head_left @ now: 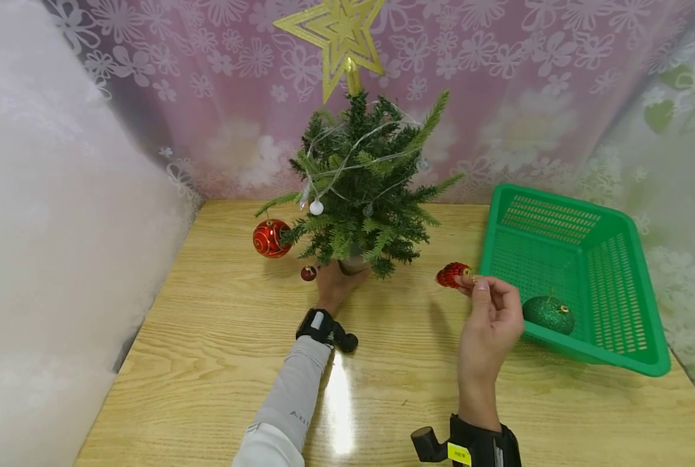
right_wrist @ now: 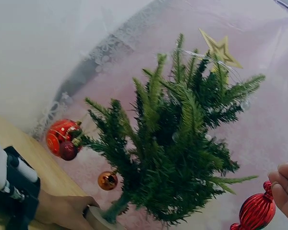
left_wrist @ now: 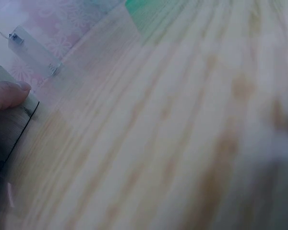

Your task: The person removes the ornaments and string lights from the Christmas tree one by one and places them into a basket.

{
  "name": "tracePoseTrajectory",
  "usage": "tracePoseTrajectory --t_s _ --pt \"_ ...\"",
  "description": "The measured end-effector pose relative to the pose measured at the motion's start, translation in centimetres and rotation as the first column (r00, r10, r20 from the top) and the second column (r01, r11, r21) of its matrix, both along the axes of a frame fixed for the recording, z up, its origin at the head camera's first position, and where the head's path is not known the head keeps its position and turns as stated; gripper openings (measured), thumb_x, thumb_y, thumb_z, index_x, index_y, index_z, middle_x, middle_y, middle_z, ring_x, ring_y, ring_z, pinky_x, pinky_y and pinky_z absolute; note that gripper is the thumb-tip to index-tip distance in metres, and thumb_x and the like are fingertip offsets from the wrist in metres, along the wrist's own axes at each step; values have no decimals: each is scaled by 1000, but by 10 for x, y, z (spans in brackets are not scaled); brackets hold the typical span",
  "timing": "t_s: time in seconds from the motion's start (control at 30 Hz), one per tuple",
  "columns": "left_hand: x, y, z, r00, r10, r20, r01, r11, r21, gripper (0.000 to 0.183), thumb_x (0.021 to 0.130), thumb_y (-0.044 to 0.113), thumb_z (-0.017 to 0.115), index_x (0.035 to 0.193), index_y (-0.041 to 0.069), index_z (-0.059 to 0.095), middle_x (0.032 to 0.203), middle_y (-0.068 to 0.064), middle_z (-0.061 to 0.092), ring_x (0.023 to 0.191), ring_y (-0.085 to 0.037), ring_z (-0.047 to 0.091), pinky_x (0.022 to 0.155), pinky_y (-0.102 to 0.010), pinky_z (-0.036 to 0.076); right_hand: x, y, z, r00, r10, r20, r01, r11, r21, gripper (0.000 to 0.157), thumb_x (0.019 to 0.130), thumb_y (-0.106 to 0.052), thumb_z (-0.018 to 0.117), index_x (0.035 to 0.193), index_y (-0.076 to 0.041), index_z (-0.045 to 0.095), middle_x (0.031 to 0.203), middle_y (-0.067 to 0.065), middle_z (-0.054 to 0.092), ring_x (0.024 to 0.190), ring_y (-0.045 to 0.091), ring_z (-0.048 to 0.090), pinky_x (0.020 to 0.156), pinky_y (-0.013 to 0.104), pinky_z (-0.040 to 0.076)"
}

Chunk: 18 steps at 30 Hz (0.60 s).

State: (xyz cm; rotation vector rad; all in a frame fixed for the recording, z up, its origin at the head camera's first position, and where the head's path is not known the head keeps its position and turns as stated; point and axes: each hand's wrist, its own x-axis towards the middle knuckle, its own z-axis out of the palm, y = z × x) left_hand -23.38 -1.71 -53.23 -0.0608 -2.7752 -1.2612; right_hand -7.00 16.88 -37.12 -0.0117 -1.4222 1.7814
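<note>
A small artificial Christmas tree (head_left: 365,188), topped by a gold star (head_left: 341,29), stands on the table. My left hand (head_left: 337,285) grips its base low down; the thumb (left_wrist: 12,93) lies over the base (left_wrist: 12,120) in the left wrist view. To the right of the tree, my right hand (head_left: 490,318) pinches a shiny red ornament (head_left: 453,275) near its gold top. The right wrist view shows the ornament's ribbed body (right_wrist: 257,212) below the fingertips. A red ball with gold swirls (head_left: 271,238) and a small dark red ball (head_left: 309,273) hang at the left.
A green plastic basket (head_left: 633,285) sits at the right, holding a green glitter ball (head_left: 548,314). Wired lights (head_left: 316,207) wrap the tree. A clear box (left_wrist: 36,50) with a wire shows beyond the base. Patterned curtain (head_left: 236,130) lines the table's back edge.
</note>
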Motion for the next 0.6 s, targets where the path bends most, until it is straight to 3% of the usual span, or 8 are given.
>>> tracePoseTrajectory --t_s 0.3,0.6 --pt "-2 0 -4 1000 -10 -7 10 999 39 68 79 54 74 113 -3 60 89 -20 64 85 -37 61 76 -49 50 -3 18 -3 998 -56 -39 54 997 -55 8 97 0 54 95 7 59 92 21 64 88 26 66 85 30 52" --pt "-2 -1 -7 999 -13 -31 15 998 62 65 79 54 74 109 -2 61 88 -19 64 80 -35 61 71 -47 52 -4 38 -11 990 -139 15 140 986 -93 7 95 0 57 92 5 60 91 18 64 87 25 65 82 27 51"
